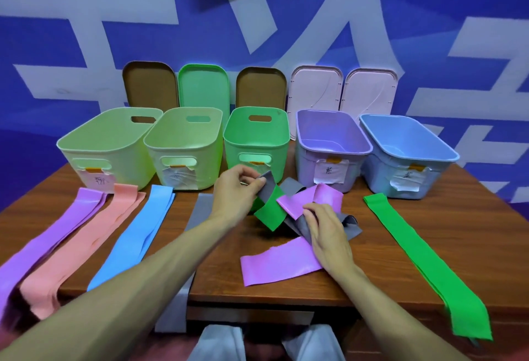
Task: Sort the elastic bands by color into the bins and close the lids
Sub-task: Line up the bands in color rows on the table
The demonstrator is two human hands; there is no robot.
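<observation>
Right, starting near left: a purple pile (57, 234), a pink pile (86, 237), a blue pile (134, 234) and a grey strip (197, 212) lie flat in rows, grouped by colour, presumably ready for binning. In the centre, the left hand (237, 192) pinches a grey band (266, 186), lifting it out of a knot with a green band (267, 212). The right hand (329, 234) curls its fingers onto the purple band (286, 266), likely anchoring it so the tangle parts. Further right, a green strip (415, 249) lies alone. At the far side the bins (335, 151) stand open, with their lids (203, 88) propped behind.
</observation>
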